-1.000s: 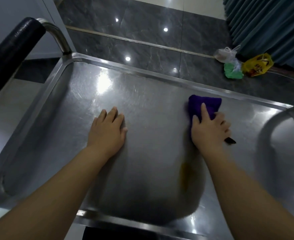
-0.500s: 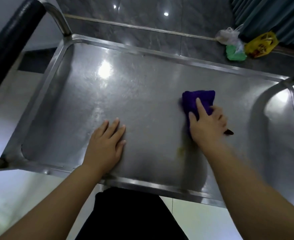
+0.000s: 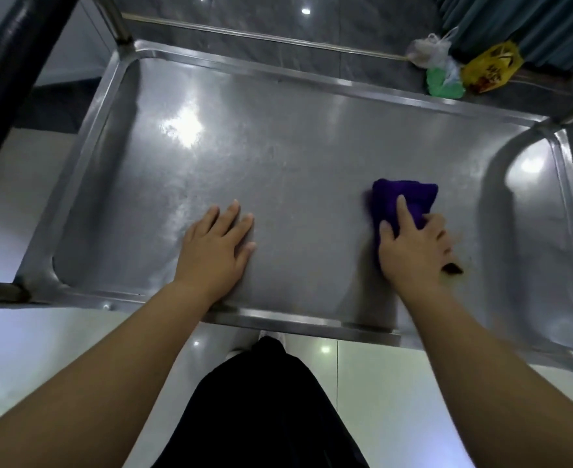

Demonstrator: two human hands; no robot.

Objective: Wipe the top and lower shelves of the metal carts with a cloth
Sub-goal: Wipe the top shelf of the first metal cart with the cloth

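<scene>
The steel top shelf of the metal cart [image 3: 278, 157] fills the middle of the view, with a raised rim all round. A folded purple cloth [image 3: 410, 194] lies on its right half. My right hand [image 3: 413, 248] presses down on the cloth's near part, index finger stretched over it. Flat on the bare metal, fingers apart, my left hand [image 3: 217, 244] rests near the front rim and holds nothing. A small dark object [image 3: 452, 267] shows at the right hand's outer edge; I cannot tell what it is.
A black padded handle [image 3: 11, 62] rises at the cart's left end. Plastic bags, white, green and yellow [image 3: 461, 69], lie on the dark floor beyond the far rim, beside a teal curtain [image 3: 531, 25]. Pale floor tiles and my dark clothing [image 3: 265, 407] are below the front rim.
My right hand has slid the cloth toward the near right of the shelf. The view has tilted down, so the front rim and floor now show. The left hand stays flat.
</scene>
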